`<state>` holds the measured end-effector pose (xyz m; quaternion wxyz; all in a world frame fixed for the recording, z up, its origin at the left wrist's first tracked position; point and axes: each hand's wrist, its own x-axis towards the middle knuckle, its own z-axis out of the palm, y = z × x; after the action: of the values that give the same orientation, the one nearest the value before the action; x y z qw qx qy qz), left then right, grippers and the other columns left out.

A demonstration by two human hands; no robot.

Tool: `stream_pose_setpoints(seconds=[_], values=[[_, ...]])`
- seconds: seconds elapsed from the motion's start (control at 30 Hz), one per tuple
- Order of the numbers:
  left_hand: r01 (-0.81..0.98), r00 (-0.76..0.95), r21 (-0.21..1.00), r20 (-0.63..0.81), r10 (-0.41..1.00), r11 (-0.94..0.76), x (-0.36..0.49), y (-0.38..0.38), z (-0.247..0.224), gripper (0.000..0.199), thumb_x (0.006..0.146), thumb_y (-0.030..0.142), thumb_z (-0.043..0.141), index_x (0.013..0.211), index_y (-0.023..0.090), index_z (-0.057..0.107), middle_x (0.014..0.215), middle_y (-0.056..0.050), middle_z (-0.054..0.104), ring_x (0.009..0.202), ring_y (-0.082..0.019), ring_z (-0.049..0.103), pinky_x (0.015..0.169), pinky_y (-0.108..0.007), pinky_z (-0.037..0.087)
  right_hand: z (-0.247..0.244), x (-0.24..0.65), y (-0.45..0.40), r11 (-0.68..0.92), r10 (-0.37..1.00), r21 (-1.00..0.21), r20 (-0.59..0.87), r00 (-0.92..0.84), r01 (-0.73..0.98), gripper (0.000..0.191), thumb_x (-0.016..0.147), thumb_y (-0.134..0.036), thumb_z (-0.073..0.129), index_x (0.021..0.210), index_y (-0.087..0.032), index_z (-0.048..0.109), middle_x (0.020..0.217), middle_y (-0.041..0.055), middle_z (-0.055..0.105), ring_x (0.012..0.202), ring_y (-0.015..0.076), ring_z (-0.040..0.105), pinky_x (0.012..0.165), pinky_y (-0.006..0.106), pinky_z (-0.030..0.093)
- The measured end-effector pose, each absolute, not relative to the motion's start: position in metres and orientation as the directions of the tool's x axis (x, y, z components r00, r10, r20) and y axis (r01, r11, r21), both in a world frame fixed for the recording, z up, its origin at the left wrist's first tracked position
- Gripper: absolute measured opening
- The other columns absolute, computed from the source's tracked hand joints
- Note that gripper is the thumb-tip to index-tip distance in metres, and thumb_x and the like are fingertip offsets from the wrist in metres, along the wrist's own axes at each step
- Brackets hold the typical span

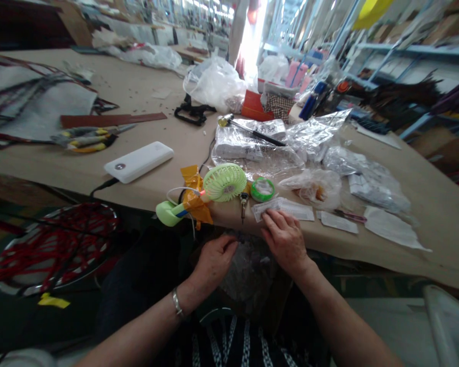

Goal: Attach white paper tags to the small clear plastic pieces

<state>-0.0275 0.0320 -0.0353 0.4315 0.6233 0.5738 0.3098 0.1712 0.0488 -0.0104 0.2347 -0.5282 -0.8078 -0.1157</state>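
My left hand (216, 255) is just off the table's front edge, its thumb and fingertips pressed together. Something small and dark may be between them, but I cannot make it out. The fingers of my right hand (285, 238) lie stretched over white printed slips (296, 210) at the edge, touching them. Between the hands, a small metal tool tip (243, 206) points down over the edge. A green tape roll (262, 189) lies behind the slips. Left of it, a light green handheld fan (225, 182) is fixed to the table with orange-brown tape (197, 208).
A white power bank (139, 162) and yellow-grey pliers (86, 137) lie left. A hammer (252, 131) rests on clear-wrapped packets (233, 145) behind the fan. More plastic bags (317, 187) lie right. A round rack with red strips (57, 247) stands below left.
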Motion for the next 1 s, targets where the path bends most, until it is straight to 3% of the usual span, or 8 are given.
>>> stream_pose_setpoints(seconds=[0.2,0.33,0.43,0.53,0.77,1.0], values=[[0.389,0.177,0.92,-0.121,0.977,0.043,-0.018,0.027,-0.036,0.019,0.078,0.024,0.05,0.076,0.018,0.068,0.075,-0.003,0.068,0.073,-0.017,0.06,0.068,-0.025,0.041,-0.016,0.177,0.05,0.489,0.737,-0.131,0.591,-0.328,0.862,0.013,0.086,-0.018,0.053,0.094,-0.021,0.064,0.101,0.0028,0.068,0.099,0.0187,0.058,0.094,0.037,0.035],[0.147,0.24,0.96,-0.268,0.933,0.238,-0.004,0.029,-0.025,0.017,0.077,0.025,0.053,0.069,0.016,0.065,0.068,-0.003,0.064,0.067,-0.015,0.057,0.063,-0.024,0.042,-0.014,0.182,0.047,0.551,0.693,-0.208,0.654,-0.305,0.808,0.013,0.085,-0.015,0.054,0.091,-0.022,0.064,0.098,0.0025,0.069,0.098,0.0176,0.06,0.094,0.038,0.037],[-0.185,0.369,0.84,-0.422,0.828,0.51,0.008,0.029,-0.013,0.019,0.078,0.031,0.055,0.077,0.014,0.062,0.073,-0.006,0.065,0.065,-0.015,0.06,0.063,-0.026,0.046,-0.015,0.182,0.041,0.606,0.654,-0.24,0.693,-0.303,0.758,0.013,0.083,-0.014,0.056,0.089,-0.023,0.064,0.096,0.0016,0.069,0.1,0.018,0.06,0.095,0.039,0.037],[-0.38,0.486,0.681,-0.429,0.762,0.626,0.016,0.031,-0.006,0.02,0.08,0.031,0.055,0.085,0.012,0.06,0.075,-0.008,0.066,0.064,-0.015,0.062,0.064,-0.028,0.048,-0.018,0.183,0.038,0.616,0.656,-0.247,0.687,-0.313,0.748,0.011,0.083,-0.014,0.057,0.086,-0.023,0.064,0.091,0.0006,0.07,0.099,0.0178,0.06,0.095,0.039,0.037],[-0.44,0.523,0.627,-0.403,0.751,0.643,0.025,0.038,-0.005,0.024,0.082,0.033,0.055,0.087,0.01,0.061,0.079,-0.011,0.067,0.065,-0.015,0.064,0.064,-0.027,0.05,-0.019,0.189,0.051,0.592,0.661,-0.231,0.688,-0.301,0.772,0.012,0.085,-0.018,0.054,0.082,-0.023,0.064,0.087,0.0,0.07,0.097,0.0171,0.06,0.096,0.038,0.035],[-0.405,0.495,0.621,-0.468,0.732,0.671,0.026,0.034,-0.012,0.026,0.083,0.035,0.052,0.087,0.01,0.059,0.078,-0.011,0.067,0.063,-0.016,0.064,0.061,-0.028,0.05,-0.005,0.18,0.067,0.598,0.649,-0.194,0.686,-0.329,0.777,0.011,0.084,-0.018,0.055,0.085,-0.023,0.064,0.088,-0.0004,0.068,0.101,0.0163,0.056,0.098,0.037,0.034]])
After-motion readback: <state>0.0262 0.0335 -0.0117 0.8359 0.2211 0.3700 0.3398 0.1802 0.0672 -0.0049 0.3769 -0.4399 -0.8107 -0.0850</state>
